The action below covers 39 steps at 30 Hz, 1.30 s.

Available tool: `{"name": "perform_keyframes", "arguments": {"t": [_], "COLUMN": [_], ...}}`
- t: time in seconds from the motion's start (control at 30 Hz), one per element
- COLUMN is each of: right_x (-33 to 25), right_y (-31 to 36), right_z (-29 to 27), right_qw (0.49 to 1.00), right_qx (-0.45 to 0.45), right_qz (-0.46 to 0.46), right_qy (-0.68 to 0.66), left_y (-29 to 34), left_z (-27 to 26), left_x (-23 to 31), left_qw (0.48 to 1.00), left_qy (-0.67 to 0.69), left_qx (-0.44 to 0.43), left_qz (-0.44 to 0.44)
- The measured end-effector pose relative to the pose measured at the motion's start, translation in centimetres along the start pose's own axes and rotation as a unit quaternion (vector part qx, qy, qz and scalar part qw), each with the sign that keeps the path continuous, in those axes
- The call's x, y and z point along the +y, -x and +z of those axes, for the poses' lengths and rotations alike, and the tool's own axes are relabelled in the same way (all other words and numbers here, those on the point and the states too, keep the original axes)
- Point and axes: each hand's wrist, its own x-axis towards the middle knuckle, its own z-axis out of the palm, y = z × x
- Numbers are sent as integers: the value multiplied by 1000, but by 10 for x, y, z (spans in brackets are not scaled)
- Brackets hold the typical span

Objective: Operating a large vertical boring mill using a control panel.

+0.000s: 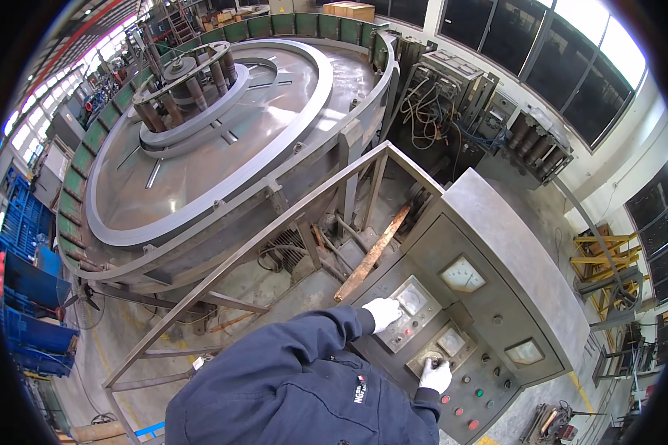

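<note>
A grey metal control console (516, 245) stands in front of me, with two pale control modules set in its sloping panel. My left hand (381, 314), in a white glove, rests at the upper module (404, 335), just below its dial meter (411, 300). Its fingers look curled in, and what they hold is hidden. On the lower module (421, 363) my right hand (436, 377), also gloved in white, pinches a small dark knob (434, 363). Above that knob is another dial meter (450, 341).
Red push buttons (459, 411) and green ones (479, 393) line the panel's right side. A metal railing (267, 236) separates me from a large round machine table (274, 148) carrying grey rings. A wooden stick (375, 252) leans behind the console. Yellow stands (608, 256) are at right.
</note>
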Motion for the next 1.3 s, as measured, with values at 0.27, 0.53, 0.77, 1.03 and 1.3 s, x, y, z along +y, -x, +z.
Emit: {"name": "perform_keyframes", "arguments": {"t": [0.27,0.53,0.77,1.03,1.3], "right_x": [0,-4,2,3,-1], "right_y": [1,2,1,2,4], "right_z": [0,-5,1,6,2], "right_qw": [1000,1000,1000,999,999], "right_qx": [1,-11,-1,33,46], "right_qz": [2,6,-2,-12,-21], "right_qy": [5,-4,-1,8,3], "left_y": [0,-1,0,0,-1], "left_z": [1,-4,0,-5,-4], "left_x": [0,1,-1,0,0], "left_qw": [1000,1000,1000,1000,1000], "left_qy": [1,9,-3,3,3], "left_qx": [-1,-12,0,-5,-1], "left_qz": [-2,-12,4,3,5]}}
